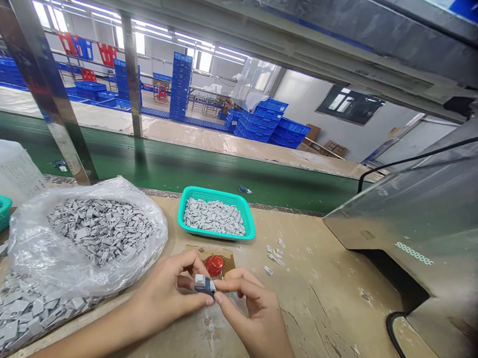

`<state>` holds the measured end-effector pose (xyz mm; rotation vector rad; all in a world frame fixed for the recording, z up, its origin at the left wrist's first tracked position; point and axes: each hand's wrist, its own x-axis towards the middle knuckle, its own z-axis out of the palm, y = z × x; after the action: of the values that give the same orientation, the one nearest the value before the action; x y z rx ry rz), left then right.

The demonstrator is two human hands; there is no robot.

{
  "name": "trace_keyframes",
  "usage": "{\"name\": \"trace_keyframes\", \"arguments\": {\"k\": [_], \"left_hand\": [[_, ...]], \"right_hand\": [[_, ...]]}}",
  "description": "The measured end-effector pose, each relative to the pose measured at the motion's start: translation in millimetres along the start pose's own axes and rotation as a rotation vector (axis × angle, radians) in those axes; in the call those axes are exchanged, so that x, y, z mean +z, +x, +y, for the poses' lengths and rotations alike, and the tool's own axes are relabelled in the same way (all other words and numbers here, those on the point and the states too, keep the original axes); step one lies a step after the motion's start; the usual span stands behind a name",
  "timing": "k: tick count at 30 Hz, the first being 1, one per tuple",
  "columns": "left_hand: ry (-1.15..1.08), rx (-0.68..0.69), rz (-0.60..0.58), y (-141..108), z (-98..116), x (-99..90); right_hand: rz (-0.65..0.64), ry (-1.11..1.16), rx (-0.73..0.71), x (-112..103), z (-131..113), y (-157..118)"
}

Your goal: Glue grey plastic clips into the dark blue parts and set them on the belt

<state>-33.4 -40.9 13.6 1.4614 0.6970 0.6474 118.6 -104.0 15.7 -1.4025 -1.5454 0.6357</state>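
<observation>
Between my two hands is a small dark blue and grey part (204, 285), above the worktable (302, 302). My left hand (168, 288) grips it from the left, with thumb and fingers round it. From the right, my right hand (253, 309) pinches at its right end, where a small light piece shows between thumb and forefinger. Just behind the hands, a red blob (215, 265) lies on a brown, wet-looking piece of card (229, 258). Further back stands a turquoise basket (249, 220) of small grey pieces.
An open plastic bag (29, 243) of grey parts fills the left, with loose parts (16, 317) before it. Several small pieces (275, 253) lie right of the basket. A green conveyor belt (164, 176) runs behind. A metal housing (413, 230) stands right, a white jug (11, 166) left.
</observation>
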Motion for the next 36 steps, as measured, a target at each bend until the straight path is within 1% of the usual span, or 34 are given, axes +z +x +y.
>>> {"name": "trace_keyframes", "arguments": {"k": [2,6,7,9,11,12,15,16,18,20,21,23,25,27,29,31,33,35,36], "left_hand": [[0.091,0.028,0.029,-1.4,0.7,-0.5],[0.299,0.135,0.114,-8.0,3.7,-0.2],[0.327,0.157,0.130,-9.8,4.5,0.1],[0.347,0.189,0.145,-11.9,5.5,0.5],[0.288,0.176,0.138,-10.8,5.4,0.4],[0.200,0.148,0.124,-9.0,4.7,0.2],[-0.255,0.055,0.064,-1.4,1.3,0.1],[-0.401,0.039,0.045,0.9,0.3,0.3],[-0.584,0.033,0.007,3.8,-0.3,0.7],[-0.641,0.027,-0.007,4.8,0.9,0.6],[-0.653,0.010,-0.007,4.9,1.6,0.3],[-0.688,-0.046,0.005,5.1,2.2,-0.9],[-0.738,-0.118,-0.006,5.8,0.4,-2.7],[-0.767,-0.157,0.006,7.3,-2.9,-5.3],[-0.731,-0.157,0.052,9.8,-4.9,-9.8],[-0.617,-0.112,0.113,14.4,-2.8,-17.8],[-0.418,-0.054,0.135,22.8,3.5,-30.8],[-0.148,-0.038,0.086,36.9,11.3,-49.7],[0.039,-0.051,0.047,46.5,14.5,-61.4]], "right_hand": [[0.018,-0.067,-0.089,3.7,-2.3,-5.2],[0.161,-0.230,-0.352,13.9,-5.6,-15.0],[0.183,-0.248,-0.395,16.1,-6.0,-16.5],[0.191,-0.256,-0.429,18.6,-6.8,-18.1],[0.182,-0.235,-0.405,17.6,-8.0,-17.7],[0.166,-0.210,-0.373,15.7,-8.8,-16.8],[0.072,-0.053,-0.251,5.5,-10.1,-10.6],[0.069,0.005,-0.220,1.2,-9.4,-7.3],[0.127,0.080,-0.159,-8.0,-4.8,1.5],[0.199,0.074,-0.090,-17.4,4.7,14.1],[0.208,0.046,-0.063,-22.2,11.1,22.0],[0.173,-0.082,-0.044,-31.5,25.9,41.2],[0.098,-0.305,-0.052,-39.7,41.0,63.9],[0.007,-0.498,-0.043,-45.1,53.9,87.6],[-0.079,-0.587,-0.035,-46.1,63.5,109.1],[-0.179,-0.625,-0.037,-42.4,70.3,126.2],[-0.280,-0.666,-0.029,-35.7,75.8,137.9],[-0.346,-0.699,-0.008,-28.9,80.9,144.8],[-0.363,-0.713,0.004,-26.4,83.3,146.7]]}}
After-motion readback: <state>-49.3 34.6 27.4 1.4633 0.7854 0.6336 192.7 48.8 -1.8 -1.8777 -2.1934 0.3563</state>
